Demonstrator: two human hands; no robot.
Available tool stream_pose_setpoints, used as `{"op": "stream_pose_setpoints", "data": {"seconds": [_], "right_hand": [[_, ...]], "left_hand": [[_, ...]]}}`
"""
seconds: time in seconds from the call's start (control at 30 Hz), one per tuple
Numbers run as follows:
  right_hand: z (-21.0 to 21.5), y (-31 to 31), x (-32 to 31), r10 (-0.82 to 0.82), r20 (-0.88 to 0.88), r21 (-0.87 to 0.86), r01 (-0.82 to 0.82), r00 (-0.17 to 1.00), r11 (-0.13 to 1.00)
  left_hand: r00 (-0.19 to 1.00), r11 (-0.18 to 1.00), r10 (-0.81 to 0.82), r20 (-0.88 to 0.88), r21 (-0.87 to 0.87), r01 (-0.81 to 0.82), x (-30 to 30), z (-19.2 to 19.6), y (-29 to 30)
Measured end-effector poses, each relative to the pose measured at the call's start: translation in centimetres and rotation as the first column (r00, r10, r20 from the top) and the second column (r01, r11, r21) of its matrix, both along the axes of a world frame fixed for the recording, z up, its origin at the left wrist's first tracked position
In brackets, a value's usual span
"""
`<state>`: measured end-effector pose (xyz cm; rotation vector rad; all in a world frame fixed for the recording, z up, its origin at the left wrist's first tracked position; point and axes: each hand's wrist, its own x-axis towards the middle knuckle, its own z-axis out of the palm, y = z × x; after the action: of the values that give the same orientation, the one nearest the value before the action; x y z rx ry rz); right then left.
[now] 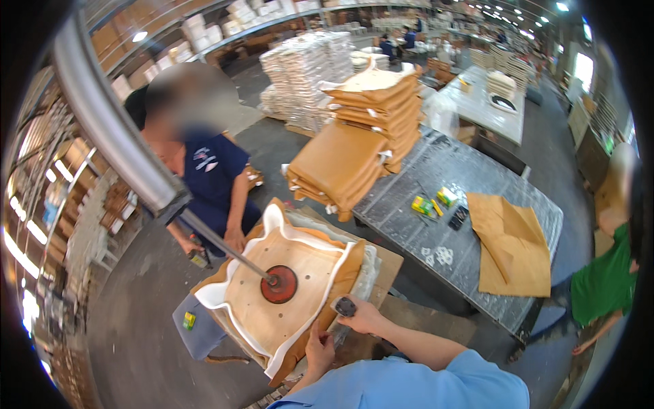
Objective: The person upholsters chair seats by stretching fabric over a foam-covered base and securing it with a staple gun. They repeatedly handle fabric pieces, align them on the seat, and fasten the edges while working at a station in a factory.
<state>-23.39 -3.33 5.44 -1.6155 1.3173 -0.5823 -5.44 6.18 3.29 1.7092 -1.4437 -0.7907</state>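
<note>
A seat cushion lies upside down before me, its pale wooden board facing up. White padding and a tan leather-like cover stand up round the board's edges. My right hand grips a staple gun with a dark round end, at the cushion's right edge. Beside it my left hand pinches the near edge of the cover, index finger stretched along it. A red round pad on a metal rod presses on the middle of the board.
Across the cushion, a co-worker in dark blue holds a similar tool. Tan covered cushions are stacked beyond. A grey worktable at right bears a tan sheet and small boxes. A person in green stands far right.
</note>
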Motion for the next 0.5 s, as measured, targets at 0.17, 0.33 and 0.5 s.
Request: {"op": "stream_pose_setpoints", "data": {"seconds": [0.17,0.33,0.5], "right_hand": [[-0.3,-0.3,0.4,0.012,0.067,-0.033,-0.010,0.998,0.999],[-1.0,-0.4,0.5,-0.013,0.081,-0.007,0.013,0.997,1.000],[-1.1,-0.4,0.4,-0.015,0.083,-0.025,0.017,0.996,1.000]], "left_hand": [[0.983,0.985,-0.040,0.180,-0.158,0.069,0.2,-0.4,-1.2],[0.964,0.961,-0.061,0.260,-0.244,0.127,-0.3,-1.0,-1.8],[0.977,0.961,-0.070,0.200,-0.248,0.120,-0.3,-1.6,-1.8]]}}
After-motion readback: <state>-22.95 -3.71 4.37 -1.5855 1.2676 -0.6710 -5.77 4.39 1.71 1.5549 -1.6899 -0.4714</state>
